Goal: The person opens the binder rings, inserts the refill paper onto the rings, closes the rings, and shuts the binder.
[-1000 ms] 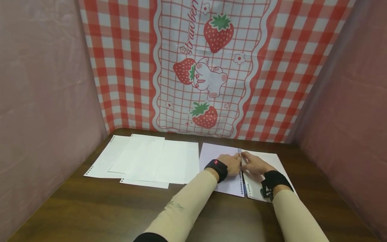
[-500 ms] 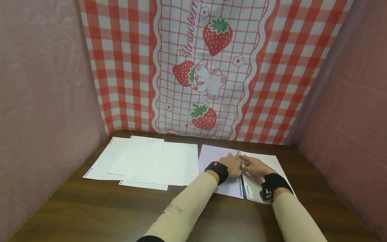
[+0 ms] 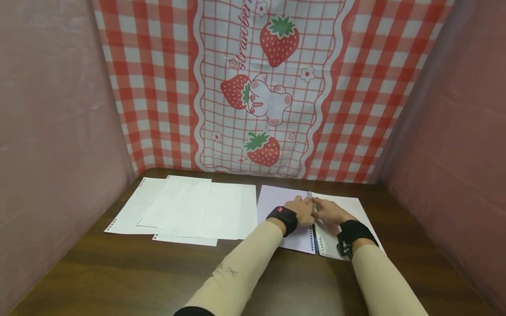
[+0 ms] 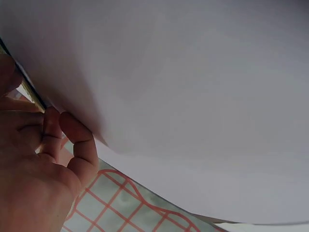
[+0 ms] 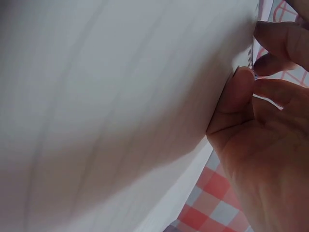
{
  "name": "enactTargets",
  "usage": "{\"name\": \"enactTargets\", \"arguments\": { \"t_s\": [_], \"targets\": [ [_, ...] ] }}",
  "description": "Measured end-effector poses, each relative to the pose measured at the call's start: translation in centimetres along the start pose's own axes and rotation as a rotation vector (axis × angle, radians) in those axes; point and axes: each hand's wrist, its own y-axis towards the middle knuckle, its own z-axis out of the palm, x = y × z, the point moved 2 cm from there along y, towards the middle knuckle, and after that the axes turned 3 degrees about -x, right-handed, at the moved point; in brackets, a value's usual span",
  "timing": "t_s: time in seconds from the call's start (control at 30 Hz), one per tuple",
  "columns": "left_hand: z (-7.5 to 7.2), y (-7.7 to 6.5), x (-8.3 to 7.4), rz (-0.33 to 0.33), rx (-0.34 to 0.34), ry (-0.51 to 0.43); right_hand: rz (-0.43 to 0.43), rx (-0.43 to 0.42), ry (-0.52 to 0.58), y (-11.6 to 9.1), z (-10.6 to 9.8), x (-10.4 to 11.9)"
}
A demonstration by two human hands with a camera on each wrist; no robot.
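Observation:
A loose-leaf notebook lies spread on the table, with a lilac sheet (image 3: 272, 199) on its left side and a row of rings (image 3: 313, 241) down the middle. White lined paper (image 3: 349, 202) with punched holes covers the right side. My left hand (image 3: 302, 211) grips the ring spine near its upper part, its fingers curled against the lilac sheet's edge in the left wrist view. Right beside it, my right hand (image 3: 333, 213) pinches the holed edge of the lined paper, the thumb (image 5: 239, 92) lying along that edge. The hands hide the upper rings.
Several loose white punched sheets (image 3: 189, 210) overlap on the left of the brown wooden table (image 3: 130, 272). A red checked strawberry cloth (image 3: 170, 109) hangs behind the table. Pink cloth walls (image 3: 59, 109) close in both sides.
Both hands stay at the notebook's rings, with only slight finger shifts. The head view has moved a little, so the whole scene sits slightly further left.

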Motion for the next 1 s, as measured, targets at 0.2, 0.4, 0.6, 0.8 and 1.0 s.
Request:
{"name": "enactTargets", "arguments": {
  "t_s": [0.2, 0.4, 0.6, 0.8, 1.0],
  "targets": [
    [-0.1, -0.3, 0.2, -0.011, 0.001, 0.027, 0.060, 0.020, 0.061, 0.1, -0.1, 0.4],
    [0.2, -0.6, 0.2, 0.002, -0.024, 0.031, 0.122, 0.067, 0.185, 0.3, -0.7, 0.7],
    [0.0, -1.1, -0.1, 0.027, -0.032, 0.064, 0.210, 0.140, 0.278, 0.6, -1.0, 0.2],
    [-0.1, -1.3, -0.2, 0.031, -0.023, 0.073, 0.251, 0.173, 0.312, 0.8, -0.9, -0.6],
    [-0.2, -1.2, 0.3, 0.012, -0.033, 0.056, 0.249, 0.178, 0.312, 1.7, -0.8, -0.4]
  ]
}}
